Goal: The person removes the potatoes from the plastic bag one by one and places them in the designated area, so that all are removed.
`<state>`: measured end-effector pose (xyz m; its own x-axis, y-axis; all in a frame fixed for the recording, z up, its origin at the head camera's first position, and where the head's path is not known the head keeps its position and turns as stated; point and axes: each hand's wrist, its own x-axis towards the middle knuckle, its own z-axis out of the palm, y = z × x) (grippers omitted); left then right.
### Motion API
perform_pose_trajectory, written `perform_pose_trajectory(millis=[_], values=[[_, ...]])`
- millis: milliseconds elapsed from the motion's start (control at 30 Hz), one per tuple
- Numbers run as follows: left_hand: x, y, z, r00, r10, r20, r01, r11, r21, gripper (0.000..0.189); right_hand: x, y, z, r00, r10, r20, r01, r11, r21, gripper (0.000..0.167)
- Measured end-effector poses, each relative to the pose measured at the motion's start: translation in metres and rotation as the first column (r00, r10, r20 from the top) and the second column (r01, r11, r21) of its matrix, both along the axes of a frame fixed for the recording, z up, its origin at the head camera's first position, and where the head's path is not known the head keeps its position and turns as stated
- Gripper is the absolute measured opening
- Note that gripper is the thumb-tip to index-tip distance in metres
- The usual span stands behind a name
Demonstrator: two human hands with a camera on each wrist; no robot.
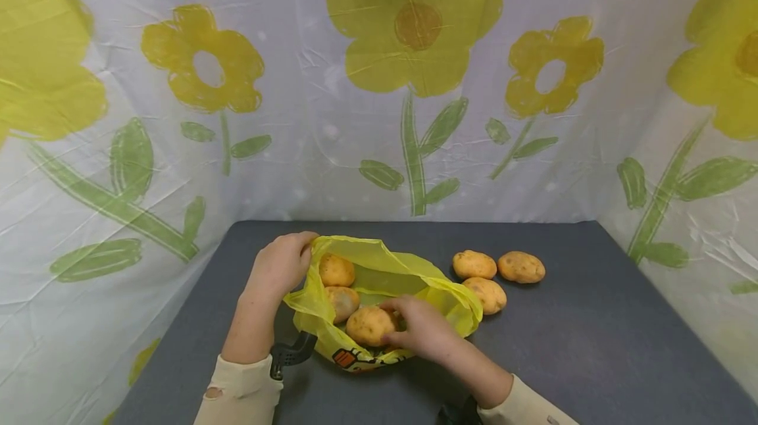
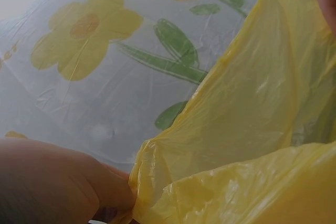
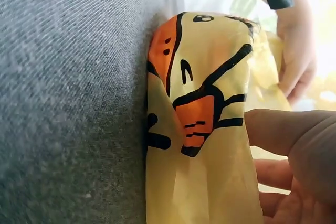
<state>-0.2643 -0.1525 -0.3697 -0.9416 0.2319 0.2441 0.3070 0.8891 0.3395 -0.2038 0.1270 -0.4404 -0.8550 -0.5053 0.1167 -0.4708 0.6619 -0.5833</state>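
A yellow plastic bag (image 1: 385, 260) lies on the dark table with its mouth spread wide. My left hand (image 1: 283, 266) pinches the bag's rim at its left end; the left wrist view shows thumb and fingers on the gathered plastic (image 2: 149, 182). Inside the bag, my right hand (image 1: 422, 327) grips a potato (image 1: 370, 326) near the front edge, thumb and fingers around its right side. Two more potatoes, one behind (image 1: 336, 271) and one in the middle (image 1: 342, 302), sit at the bag's left. In the right wrist view, the bag's printed front (image 3: 205, 87) hides the gripped potato.
To the right of the bag, three potatoes lie on the table: one (image 1: 474, 264) at the back, one (image 1: 521, 267) farther right, and one (image 1: 485, 295) beside the bag's rim. A flower-printed curtain (image 1: 284, 168) hangs behind and along both sides of the table (image 1: 592, 346).
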Motion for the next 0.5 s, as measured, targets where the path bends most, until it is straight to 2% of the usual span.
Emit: perform_pose_trajectory(millis=[300,500], values=[[0.001,0.001,0.000,1.000,0.000,0.019,0.000,1.000,0.008,0.035,-0.001,0.004,0.002,1.000,0.018,0.000,-0.018,0.999,-0.043,0.041],[0.001,0.001,0.001,1.000,0.001,0.025,-0.001,1.000,0.009,0.036,0.002,0.010,0.016,0.999,-0.015,0.040,0.018,0.997,-0.077,0.043]])
